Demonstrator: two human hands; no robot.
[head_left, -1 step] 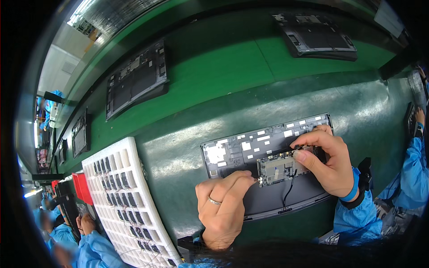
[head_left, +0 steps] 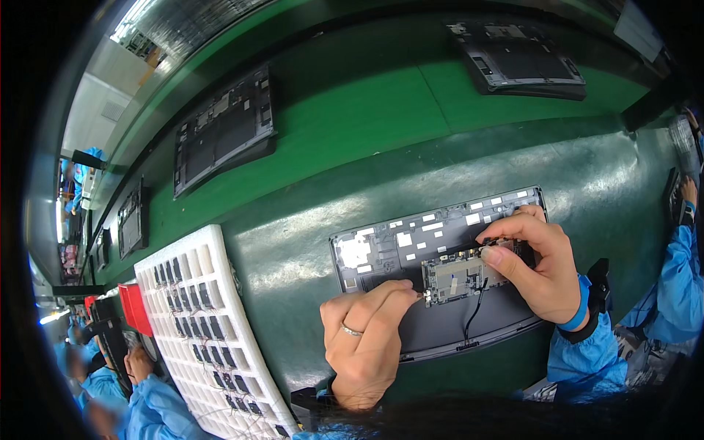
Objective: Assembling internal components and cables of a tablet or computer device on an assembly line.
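Observation:
A circuit board [head_left: 456, 281] with metal shields lies over a dark laptop or tablet shell [head_left: 433, 330]; whether it touches the shell I cannot tell. My right hand [head_left: 539, 268] grips the board's right end between thumb and fingers. At the board's left end, beside a small silvery connector, my left hand [head_left: 369, 330] is closed in a pinch on the edge; its thumb is mostly hidden. A black cable [head_left: 473, 315] runs across the board's front toward the shell's near edge. White stickers dot the shell's far strip.
A white foam tray [head_left: 231, 323] with small black wired parts stands at left, beside a red bin [head_left: 135, 308]. More shells [head_left: 227, 132] lie on the green strip [head_left: 367, 103] beyond the worktop. Co-workers in blue sleeves sit left [head_left: 158, 403] and right [head_left: 675, 286].
My hands, the board and the shell look the same. Only the co-worker's hand at the left has shifted slightly.

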